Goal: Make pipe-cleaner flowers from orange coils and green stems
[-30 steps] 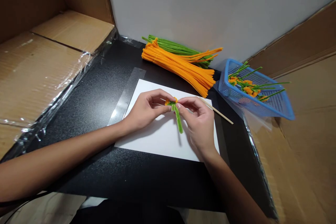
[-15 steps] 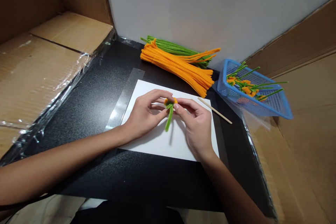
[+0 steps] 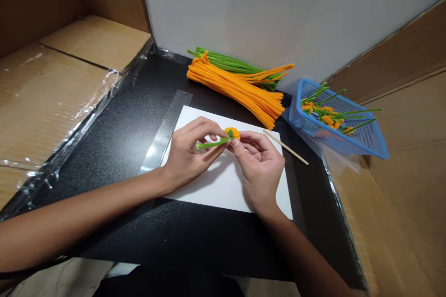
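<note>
While fingers [image 3: 209,128] pinch flower [image 3: 235,132], stem [image 3: 212,143] points left.

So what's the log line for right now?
left hand: holding flower | right hand: holding flower | green stem: pointing left | paper: underneath | basket: more flowers

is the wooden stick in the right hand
No, the right hand has its fingers on an orange flower, while the wooden stick lies off to the right, outside its grasp.
</note>
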Available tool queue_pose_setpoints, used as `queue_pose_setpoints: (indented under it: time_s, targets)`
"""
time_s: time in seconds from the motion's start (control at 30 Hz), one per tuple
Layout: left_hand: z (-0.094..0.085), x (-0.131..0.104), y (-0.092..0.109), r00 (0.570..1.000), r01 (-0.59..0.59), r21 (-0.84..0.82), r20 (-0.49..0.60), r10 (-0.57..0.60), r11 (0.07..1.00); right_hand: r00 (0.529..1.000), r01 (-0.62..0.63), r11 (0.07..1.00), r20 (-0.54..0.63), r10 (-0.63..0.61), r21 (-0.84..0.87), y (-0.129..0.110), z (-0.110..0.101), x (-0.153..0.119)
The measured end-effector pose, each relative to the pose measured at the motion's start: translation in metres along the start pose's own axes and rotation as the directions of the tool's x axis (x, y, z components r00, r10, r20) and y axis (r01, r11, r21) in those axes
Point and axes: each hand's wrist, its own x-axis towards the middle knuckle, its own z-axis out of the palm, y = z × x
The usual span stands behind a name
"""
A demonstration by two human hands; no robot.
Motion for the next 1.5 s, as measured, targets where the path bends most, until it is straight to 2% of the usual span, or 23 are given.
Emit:
queue_pose_setpoints:
  time_s: [0.17,0.4,0.6,0.8,0.97,1.23,1.3,1.4,1.5]
  targets:
    - [0.001,0.0,-0.002,0.995,-0.099,0.003,-0.026,0.099,0.995,0.999,-0.007,0.999,0.046,0.005,0.04,0.002,-0.002,0.0]
    - [0.002,0.0,-0.009,0.991,-0.129,0.0,-0.041,0.129,0.992,0.958,0.234,0.967,0.192,-0.213,-0.098,0.006,-0.007,-0.002]
    - [0.002,0.001,-0.008,0.992,-0.122,-0.002,-0.034,0.122,0.993,0.967,0.158,0.986,0.21,-0.144,-0.049,0.004,-0.007,0.0]
    - [0.002,0.0,-0.007,1.0,-0.021,-0.047,0.004,0.021,0.999,0.977,0.126,0.988,0.182,-0.108,-0.093,0.003,-0.007,0.002]
    - [0.001,0.003,-0.005,0.996,0.091,-0.023,0.015,-0.09,0.996,0.975,0.164,0.968,0.179,-0.131,-0.188,0.004,-0.007,0.001]
    - [0.002,0.007,-0.005,0.945,0.328,-0.152,0.055,-0.323,0.932,0.956,0.271,0.905,0.205,-0.212,-0.327,0.003,-0.009,0.002]
    - [0.003,0.007,-0.005,0.931,0.365,-0.203,0.091,-0.353,0.909,0.968,0.216,0.933,0.19,-0.166,-0.287,0.004,-0.009,0.004]
    - [0.003,0.007,-0.005,0.918,0.397,-0.276,0.133,-0.375,0.875,0.986,0.012,0.996,0.169,0.003,-0.088,0.008,-0.01,0.008]
    - [0.003,0.007,-0.005,0.908,0.419,-0.257,0.133,-0.398,0.871,0.977,-0.123,0.989,0.183,0.106,0.086,0.01,-0.011,0.011]
